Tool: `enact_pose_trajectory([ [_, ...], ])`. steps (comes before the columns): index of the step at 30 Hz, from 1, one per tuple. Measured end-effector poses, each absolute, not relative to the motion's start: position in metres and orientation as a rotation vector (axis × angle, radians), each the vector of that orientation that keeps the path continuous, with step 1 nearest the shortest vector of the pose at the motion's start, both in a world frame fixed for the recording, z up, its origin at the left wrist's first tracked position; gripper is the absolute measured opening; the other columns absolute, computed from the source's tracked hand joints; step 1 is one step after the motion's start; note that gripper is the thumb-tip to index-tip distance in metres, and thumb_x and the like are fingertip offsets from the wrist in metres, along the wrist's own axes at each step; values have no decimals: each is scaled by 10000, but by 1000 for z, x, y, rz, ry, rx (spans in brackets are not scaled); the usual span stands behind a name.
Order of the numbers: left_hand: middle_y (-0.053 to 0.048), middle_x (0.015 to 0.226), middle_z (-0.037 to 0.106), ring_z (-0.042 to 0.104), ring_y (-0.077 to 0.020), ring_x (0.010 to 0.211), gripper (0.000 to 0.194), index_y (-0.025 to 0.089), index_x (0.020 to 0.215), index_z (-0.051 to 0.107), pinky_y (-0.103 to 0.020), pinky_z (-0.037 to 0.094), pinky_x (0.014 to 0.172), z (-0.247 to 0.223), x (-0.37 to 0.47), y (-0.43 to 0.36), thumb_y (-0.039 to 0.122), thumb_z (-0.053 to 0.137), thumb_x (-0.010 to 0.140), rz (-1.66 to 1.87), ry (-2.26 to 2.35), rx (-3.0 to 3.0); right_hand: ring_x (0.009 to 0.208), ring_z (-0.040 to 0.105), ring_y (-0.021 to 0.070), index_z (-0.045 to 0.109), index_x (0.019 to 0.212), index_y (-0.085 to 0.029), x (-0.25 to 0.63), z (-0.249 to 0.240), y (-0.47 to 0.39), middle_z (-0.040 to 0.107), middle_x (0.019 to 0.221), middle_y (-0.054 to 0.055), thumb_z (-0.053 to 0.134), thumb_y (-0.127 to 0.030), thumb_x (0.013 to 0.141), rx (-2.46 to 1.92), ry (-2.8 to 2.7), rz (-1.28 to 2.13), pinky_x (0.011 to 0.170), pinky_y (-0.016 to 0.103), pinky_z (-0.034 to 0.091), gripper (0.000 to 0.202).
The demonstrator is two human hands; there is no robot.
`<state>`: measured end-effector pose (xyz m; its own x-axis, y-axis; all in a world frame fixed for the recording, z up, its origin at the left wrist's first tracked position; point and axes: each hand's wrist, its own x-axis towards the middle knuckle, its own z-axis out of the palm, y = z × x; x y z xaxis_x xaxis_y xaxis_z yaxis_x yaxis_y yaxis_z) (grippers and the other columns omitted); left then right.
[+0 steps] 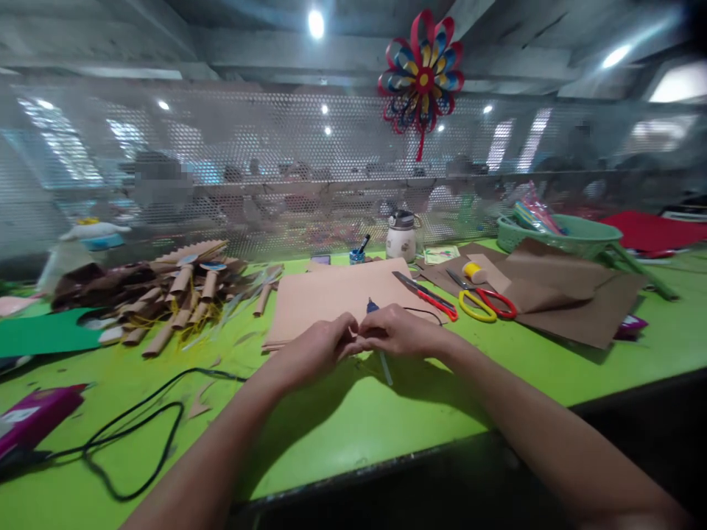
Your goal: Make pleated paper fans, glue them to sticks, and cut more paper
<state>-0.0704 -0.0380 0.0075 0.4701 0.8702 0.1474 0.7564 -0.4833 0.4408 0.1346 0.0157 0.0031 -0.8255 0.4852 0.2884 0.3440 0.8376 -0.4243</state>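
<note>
My left hand [325, 344] and my right hand [395, 331] meet fingertip to fingertip over the front edge of a stack of tan paper [317, 294]. Both are closed in a pinch; whatever lies between the fingertips is too small to make out. A dark-tipped glue gun [372, 305] is partly hidden behind my right hand, and a clear glue stick [386, 368] shows below it. To the right lie a red-handled cutter [428, 296] and scissors [479, 303] with one yellow and one red handle.
Rolled brown paper tubes [182, 302] with yellow strands are heaped at the left. A black cable [180, 412] curls near a purple box [41, 416]. Brown paper sheets [568, 294], a yellow spool [473, 272], a green basket [585, 228] and a white jar [401, 239] stand or lie farther back.
</note>
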Motion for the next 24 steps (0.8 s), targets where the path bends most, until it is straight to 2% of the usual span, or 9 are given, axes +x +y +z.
enact_pose_trajectory([
  [5, -51, 860, 705, 605, -197, 719, 344, 193, 991, 626, -275, 391, 641, 0, -73, -34, 470, 427, 942, 452, 1373, 2378, 761, 639, 153, 711, 963, -127, 131, 7, 15, 729, 890, 86, 625, -190, 876, -606, -2653, 523, 676, 226, 433, 138],
  [8, -64, 917, 719, 623, -217, 781, 344, 201, 953, 667, -286, 402, 688, 1, -74, -32, 429, 409, 945, 447, 1343, 2341, 794, 646, 160, 697, 1020, -136, 131, 6, 18, 732, 931, 90, 626, -208, 878, -665, -2625, 529, 703, 236, 444, 174],
  [13, -62, 773, 679, 575, -215, 670, 371, 193, 845, 644, -284, 359, 603, 6, -78, -33, 455, 396, 930, 418, 1513, 2355, 707, 613, 147, 712, 949, -131, 134, 0, 25, 720, 825, 68, 650, -341, 863, -736, -2446, 655, 639, 227, 447, 235],
  [20, -33, 726, 633, 542, -187, 634, 423, 194, 862, 603, -277, 364, 606, 12, -73, -37, 512, 337, 946, 422, 1454, 2367, 677, 611, 140, 706, 874, -115, 131, 2, 23, 697, 745, 43, 681, -275, 818, -677, -2254, 884, 642, 239, 475, 171],
  [22, -28, 715, 626, 540, -185, 626, 426, 193, 852, 588, -278, 366, 606, 14, -72, -38, 507, 319, 953, 435, 1481, 2374, 699, 613, 138, 685, 951, -121, 133, 3, 25, 693, 774, 37, 701, -265, 792, -640, -2182, 967, 664, 249, 484, 216],
  [24, -20, 681, 610, 531, -180, 603, 424, 195, 803, 560, -277, 361, 592, 15, -73, -38, 495, 305, 960, 454, 1517, 2375, 651, 593, 119, 638, 1091, -125, 136, 5, 28, 677, 769, 21, 715, -289, 781, -594, -2080, 1099, 619, 240, 475, 359],
])
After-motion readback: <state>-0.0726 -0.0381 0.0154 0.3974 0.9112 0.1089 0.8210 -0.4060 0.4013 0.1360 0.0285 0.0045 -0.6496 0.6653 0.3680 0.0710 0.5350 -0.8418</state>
